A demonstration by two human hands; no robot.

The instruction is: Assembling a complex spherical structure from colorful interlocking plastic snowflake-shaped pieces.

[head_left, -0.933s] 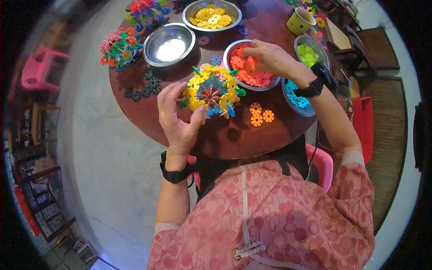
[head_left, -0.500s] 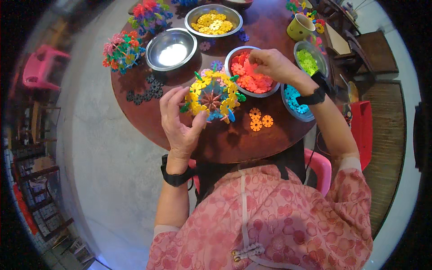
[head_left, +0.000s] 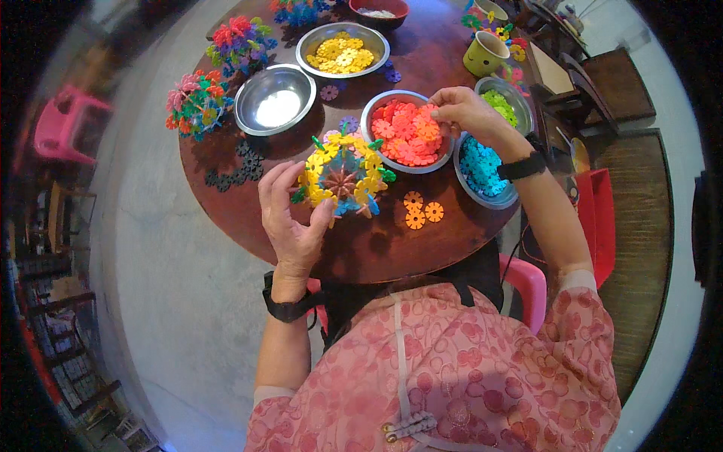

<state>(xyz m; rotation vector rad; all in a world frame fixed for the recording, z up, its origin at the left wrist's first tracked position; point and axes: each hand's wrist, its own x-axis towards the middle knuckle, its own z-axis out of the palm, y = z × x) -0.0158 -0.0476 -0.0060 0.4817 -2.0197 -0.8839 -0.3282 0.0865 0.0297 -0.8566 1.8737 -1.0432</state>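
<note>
My left hand [head_left: 288, 215] curls around the side of a rounded ball of interlocking flower discs [head_left: 340, 179], thumb and fingers gripping it above the table. Yellow discs make up its upper part, with green and blue ones at the edges and brownish-pink pieces in the middle. My right hand [head_left: 468, 113] is at the right rim of a metal bowl [head_left: 368, 113] full of red flower discs [head_left: 403, 139]. Its fingertips are pinched on a red flower disc [head_left: 428, 113], partly covered by the fingers.
Nearby stand bowls of blue discs [head_left: 482, 167], green discs [head_left: 500, 107] and yellow discs [head_left: 343, 54], and an empty metal bowl [head_left: 275, 105]. Loose orange discs [head_left: 416, 218] and black discs [head_left: 242, 167] lie on the table. Finished colourful clusters [head_left: 197, 105] and a yellow-green cup [head_left: 486, 54] stand farther off.
My right hand has shifted from over the red discs to the bowl's right side, and a red disc now shows at its fingertips. The left hand keeps hold of the ball. The view has tilted slightly.
</note>
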